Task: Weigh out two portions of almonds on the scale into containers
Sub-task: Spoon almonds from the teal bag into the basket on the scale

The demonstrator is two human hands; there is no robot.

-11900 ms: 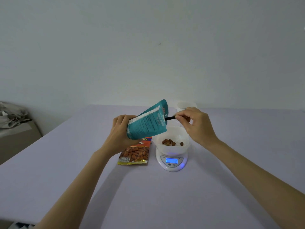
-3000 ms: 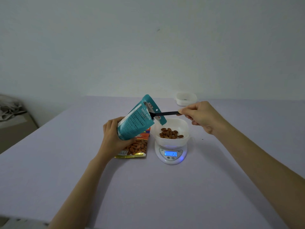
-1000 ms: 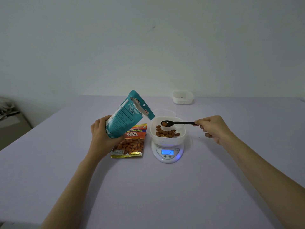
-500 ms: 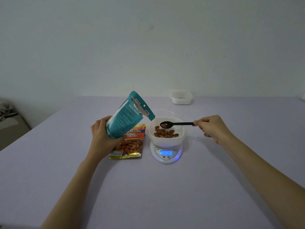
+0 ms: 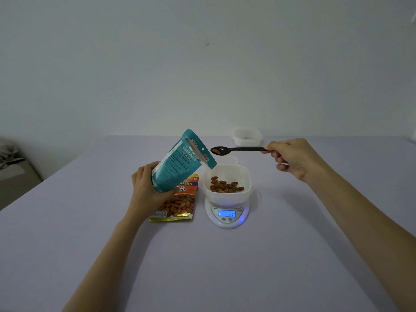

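Our left hand [image 5: 146, 188] gripped the tilted teal almond pouch [image 5: 180, 163], fingers curled round it. Our right hand [image 5: 292, 158] pinched the black spoon [image 5: 238, 149] carrying one almond [image 5: 216, 151] above the white container [image 5: 227, 196] on the scale [image 5: 227, 218]. A small shake could drop the almond on the desk, and the leaning pouch could spill extra almonds and spoil the weight.

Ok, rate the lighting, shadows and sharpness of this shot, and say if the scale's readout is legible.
Head view: dim, bluish light; soft shadows on the table beside both forearms; the scale's display glows blue without glare and seems to read 20; the black spoon and teal pouch are sharp, though the pouch's small print is unreadable; wide-angle stretch enlarges the forearms near the corners.
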